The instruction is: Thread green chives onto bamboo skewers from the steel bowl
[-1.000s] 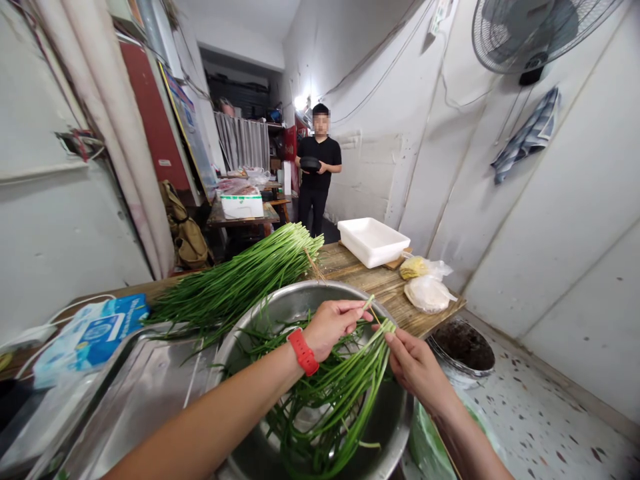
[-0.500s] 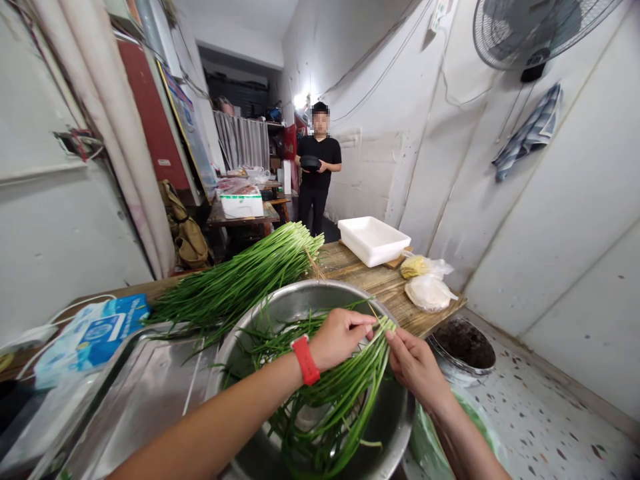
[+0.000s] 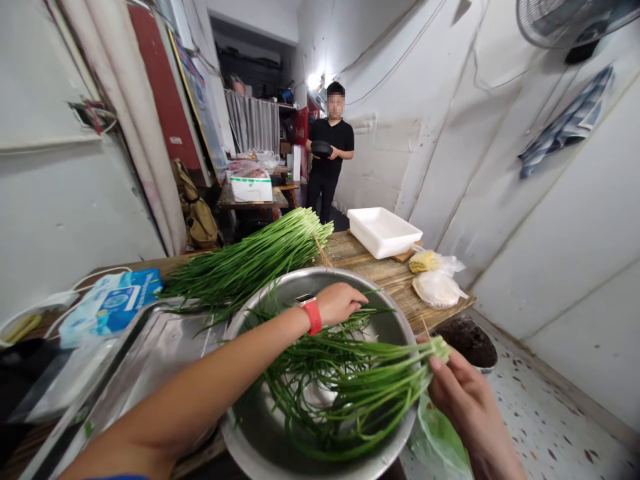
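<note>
Chives (image 3: 350, 390) (a loose bunch) are pinched at the cut ends by the right hand (image 3: 463, 393); the left hand (image 3: 340, 303), its grip curled, touches strands in the steel bowl (image 3: 300, 287).

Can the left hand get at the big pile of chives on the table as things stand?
Probably yes. The left hand hovers over the far side of the metal bowl, and the pile of chives lies just past the bowl's rim with nothing between. The right hand holds a separate bunch, clear of that path.

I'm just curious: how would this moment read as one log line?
left hand: reaching over chives in steel bowl | right hand: gripping chive bunch by cut ends | person behind: holding dark bowl
</note>
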